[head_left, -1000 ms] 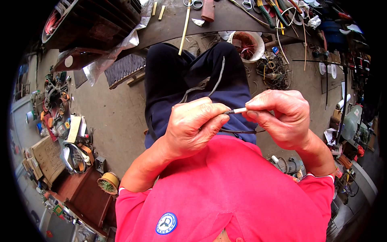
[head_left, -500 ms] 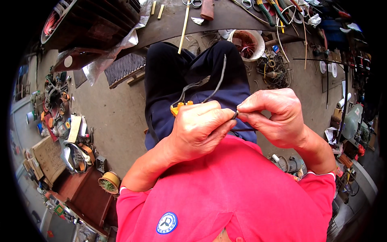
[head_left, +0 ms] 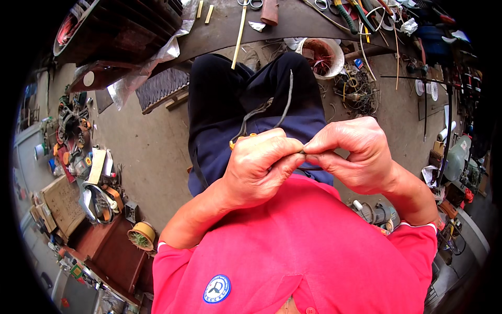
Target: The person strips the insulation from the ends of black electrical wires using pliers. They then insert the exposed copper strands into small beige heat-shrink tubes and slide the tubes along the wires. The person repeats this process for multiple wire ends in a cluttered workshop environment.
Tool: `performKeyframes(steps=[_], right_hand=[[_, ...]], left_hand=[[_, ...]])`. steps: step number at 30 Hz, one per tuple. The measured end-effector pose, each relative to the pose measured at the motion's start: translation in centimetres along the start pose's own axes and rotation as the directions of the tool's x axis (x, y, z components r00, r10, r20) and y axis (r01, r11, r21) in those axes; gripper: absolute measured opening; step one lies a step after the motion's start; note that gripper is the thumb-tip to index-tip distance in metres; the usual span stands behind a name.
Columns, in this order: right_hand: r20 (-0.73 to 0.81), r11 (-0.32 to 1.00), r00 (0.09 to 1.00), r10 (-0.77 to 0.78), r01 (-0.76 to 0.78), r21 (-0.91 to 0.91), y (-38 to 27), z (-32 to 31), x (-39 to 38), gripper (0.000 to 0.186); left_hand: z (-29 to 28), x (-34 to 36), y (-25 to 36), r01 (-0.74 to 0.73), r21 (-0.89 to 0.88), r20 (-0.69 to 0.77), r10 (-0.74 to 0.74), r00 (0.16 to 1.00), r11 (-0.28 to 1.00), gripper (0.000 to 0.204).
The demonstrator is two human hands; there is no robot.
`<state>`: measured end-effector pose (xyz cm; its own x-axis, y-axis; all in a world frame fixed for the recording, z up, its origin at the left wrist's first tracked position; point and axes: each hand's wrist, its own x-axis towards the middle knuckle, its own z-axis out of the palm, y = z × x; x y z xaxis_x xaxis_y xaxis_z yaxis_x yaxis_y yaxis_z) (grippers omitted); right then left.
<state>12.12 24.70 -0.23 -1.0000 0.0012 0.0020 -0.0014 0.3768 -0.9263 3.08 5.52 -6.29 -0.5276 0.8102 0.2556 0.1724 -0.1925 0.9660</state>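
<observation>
My left hand (head_left: 261, 165) is closed in front of my lap, its thumb and forefinger pinched on a thin dark wire (head_left: 303, 152). Against those fingertips, my right hand (head_left: 355, 152) pinches the same spot with thumb and forefinger. Most of the wire is covered by the fingers. Behind the left hand peeks an orange-yellow part (head_left: 232, 143) with short round posts, largely hidden. A grey cable (head_left: 288, 99) and a second, bent grey lead (head_left: 250, 116) rise from behind the left hand over my dark trousers.
Beyond my knees runs a dark workbench (head_left: 219, 39) with scissors (head_left: 255, 4), pliers (head_left: 345, 18) and a large finned motor housing (head_left: 130, 31). Under it stand a white bucket (head_left: 337, 63) and a tangle of scrap wire (head_left: 358, 94). A potted plant (head_left: 141, 235) is at left.
Both hands have shifted slightly, and their fingertips now meet more tightly over the dark wire. The orange-yellow part has become more hidden behind the left hand.
</observation>
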Motion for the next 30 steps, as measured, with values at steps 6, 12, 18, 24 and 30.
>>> performKeyframes(steps=[6, 12, 18, 24, 30], right_hand=[[-0.011, 0.985, 0.992, 0.127, -0.125, 0.123, -0.3, -0.6, 0.0, 0.009], [-0.04, 0.98, 0.992, 0.115, -0.107, 0.17, -1.2, -2.0, -0.1, 0.013], [0.025, 0.989, 0.996, 0.083, -0.086, 0.119, -1.1, -1.9, 0.1, 0.01], [-0.091, 0.944, 0.964, 0.25, -0.222, 0.244, -0.9, -1.4, 0.1, 0.022], [-0.52, 0.973, 0.832, -0.192, 0.232, 0.011, -0.4, 2.6, 0.9, 0.041]], left_hand=[[0.0, 0.4, -0.2, -0.007, -0.016, -0.055, 0.006, 0.998, 1.0, 0.012], [-0.7, 0.4, 0.0, -0.003, 0.018, -0.053, 0.004, 0.999, 1.0, 0.012], [-0.7, 0.2, -0.2, 0.002, 0.007, -0.028, -0.002, 1.0, 1.0, 0.012], [0.3, 0.1, -0.1, 0.031, -0.108, -0.123, -0.045, 0.991, 0.994, 0.012], [0.2, 2.2, -0.1, 0.06, -0.514, -0.372, -0.285, 0.883, 0.856, 0.016]])
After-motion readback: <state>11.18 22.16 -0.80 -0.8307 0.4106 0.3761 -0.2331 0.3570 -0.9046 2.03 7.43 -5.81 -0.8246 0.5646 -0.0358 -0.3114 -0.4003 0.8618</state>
